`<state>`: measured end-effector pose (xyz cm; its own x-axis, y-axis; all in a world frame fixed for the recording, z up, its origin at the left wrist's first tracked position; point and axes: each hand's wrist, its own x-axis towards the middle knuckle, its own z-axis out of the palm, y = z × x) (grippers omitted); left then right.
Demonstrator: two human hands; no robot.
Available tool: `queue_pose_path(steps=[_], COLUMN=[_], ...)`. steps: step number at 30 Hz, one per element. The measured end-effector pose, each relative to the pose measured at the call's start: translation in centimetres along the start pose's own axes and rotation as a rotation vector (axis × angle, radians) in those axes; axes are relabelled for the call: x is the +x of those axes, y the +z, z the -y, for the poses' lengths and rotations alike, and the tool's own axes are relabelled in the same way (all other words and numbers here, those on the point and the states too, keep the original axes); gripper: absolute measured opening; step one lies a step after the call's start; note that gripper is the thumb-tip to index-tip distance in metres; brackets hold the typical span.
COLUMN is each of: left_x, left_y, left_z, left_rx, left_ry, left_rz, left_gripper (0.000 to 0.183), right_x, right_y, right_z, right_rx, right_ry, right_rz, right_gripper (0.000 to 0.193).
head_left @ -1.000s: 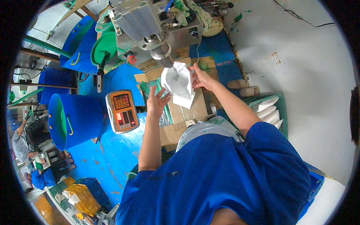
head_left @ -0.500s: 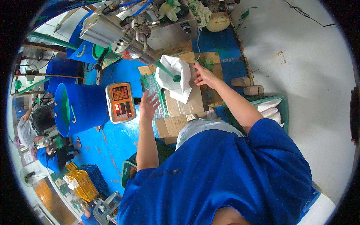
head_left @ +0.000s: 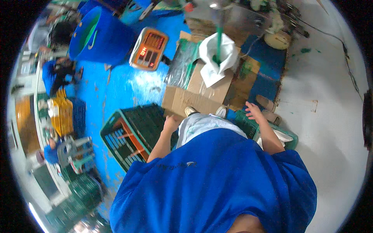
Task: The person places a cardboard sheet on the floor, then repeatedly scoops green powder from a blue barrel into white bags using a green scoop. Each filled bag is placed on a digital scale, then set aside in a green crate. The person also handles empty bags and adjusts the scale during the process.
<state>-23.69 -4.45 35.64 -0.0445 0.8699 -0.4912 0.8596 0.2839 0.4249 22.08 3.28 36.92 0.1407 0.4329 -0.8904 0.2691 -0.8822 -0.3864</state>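
A white bag (head_left: 211, 76) stands open-mouthed on flattened cardboard (head_left: 194, 101). From a metal nozzle (head_left: 220, 4) above, a green stream (head_left: 219, 40) runs down into the bag. Both of my hands are apart from it. My left hand (head_left: 171, 124) hangs low by the dark green crate (head_left: 149, 124), somewhat blurred, fingers loosely bent and apart, with nothing seen in it. Beyond my right shoe, my right hand (head_left: 254, 112) is held out with fingers spread, near a green bin (head_left: 291, 143) containing white bags. An orange-framed scale display (head_left: 149, 49) is left of the bag.
A large blue tub (head_left: 116, 42) stands at the far left. Clear plastic sheeting (head_left: 180, 64) lies beside the cardboard. Tan slippers (head_left: 265, 103) are by the right wall. Yellow crates (head_left: 61, 114), a grey chair (head_left: 74, 149) and other people (head_left: 49, 75) are along the left side.
My hands have come away from beside the bag, down and back toward my body. The view has shifted, with the bag now higher up and the green crate more in sight.
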Motion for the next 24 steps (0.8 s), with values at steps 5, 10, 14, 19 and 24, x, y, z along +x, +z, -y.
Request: queue_pose_path(steps=[5,10,14,19,24], left_x=[-2.9,-5.8,-5.4,-4.4,-4.6], left_y=[-2.8,-6.0,-6.8,-6.1,-4.7], left_z=[1.2,10.2,16.3,16.9,13.9], left_rx=[0.064,0.013,-0.305,-0.335,-0.4], left_ry=[-0.528,-1.1,-0.968,-0.525,-0.474], left_rz=[-0.254,-0.368,-0.221,-0.229,-0.157], left_gripper=[0.054,0.092,0.088,0.054,0.052], right_x=[0.3,-1.3,-3.1,-4.1,-4.0], right_y=[-1.5,-0.9,0.7,4.0,7.6], right_z=[-1.0,0.0,1.1,0.6,-0.8], right_rx=[-0.401,-0.598,-0.604,-0.569,-0.59], right_ry=[-0.074,-0.028,-0.087,-0.2,-0.203], right_rz=[0.082,0.007,0.035,0.074,0.096], right_gripper=[0.05,0.042,0.042,0.036,0.037])
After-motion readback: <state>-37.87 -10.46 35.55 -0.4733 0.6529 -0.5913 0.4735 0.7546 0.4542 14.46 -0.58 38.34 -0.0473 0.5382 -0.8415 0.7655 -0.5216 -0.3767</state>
